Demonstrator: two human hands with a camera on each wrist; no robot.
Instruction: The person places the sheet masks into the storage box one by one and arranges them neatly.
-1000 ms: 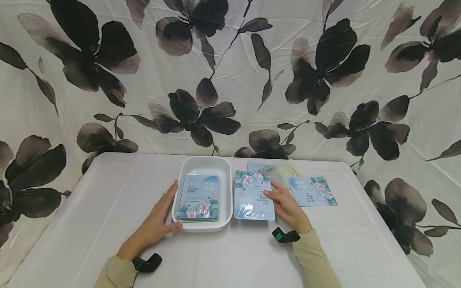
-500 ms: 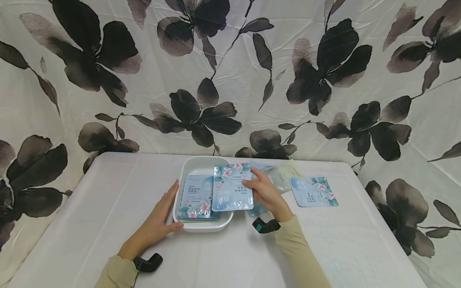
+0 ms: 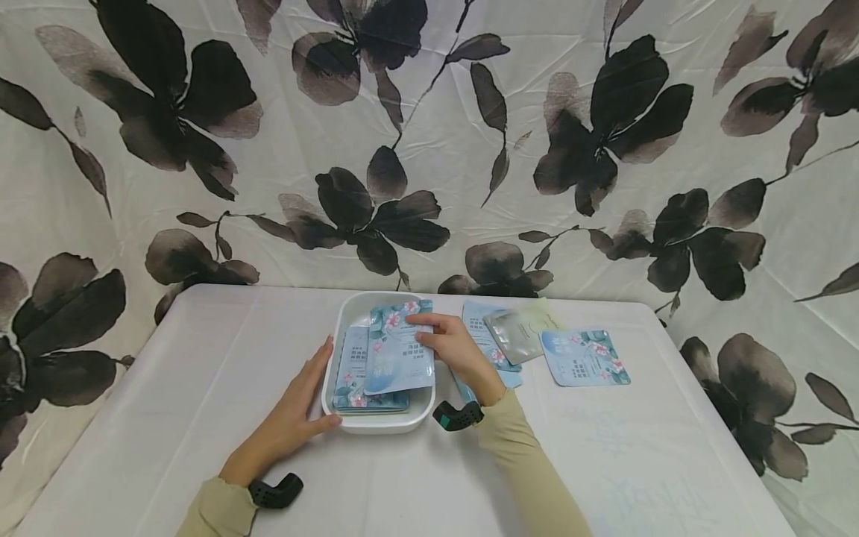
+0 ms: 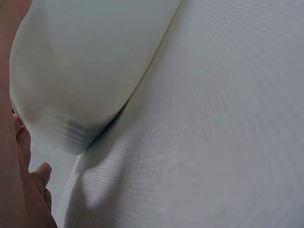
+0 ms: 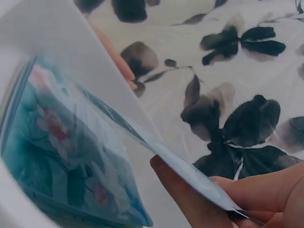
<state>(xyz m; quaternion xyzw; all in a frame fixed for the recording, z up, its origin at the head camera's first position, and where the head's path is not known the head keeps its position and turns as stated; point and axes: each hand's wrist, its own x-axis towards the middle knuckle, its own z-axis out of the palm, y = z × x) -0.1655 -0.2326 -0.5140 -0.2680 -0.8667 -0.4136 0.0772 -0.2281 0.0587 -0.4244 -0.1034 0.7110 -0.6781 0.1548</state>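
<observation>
My right hand (image 3: 459, 347) pinches a flat blue sachet (image 3: 396, 369) with pink flowers between thumb and fingers. The held sachet slants over the white plastic tray (image 3: 384, 427), partly covering a stack of similar sachets (image 3: 350, 377) lying inside. In the right wrist view, the held sachet (image 5: 190, 173) is tilted, its far end close above the stack (image 5: 61, 156); whether they touch I cannot tell. My left hand (image 3: 288, 418) rests against the tray's left side, fingers extended along the wall and thumb at the front corner. The tray wall (image 4: 90, 61) fills much of the left wrist view.
Right of the tray lie more blue sachets (image 3: 478, 317), partly behind my right hand. A silver and pale green sachet (image 3: 520, 335) overlaps them. Another blue sachet (image 3: 585, 358) lies farther right on the white tablecloth (image 3: 644, 447). A floral cloth (image 3: 429, 149) hangs behind.
My right hand has carried the sachet leftward from beside the tray to above the stack inside it, uncovering sachets on the table. The left hand and tray stay put.
</observation>
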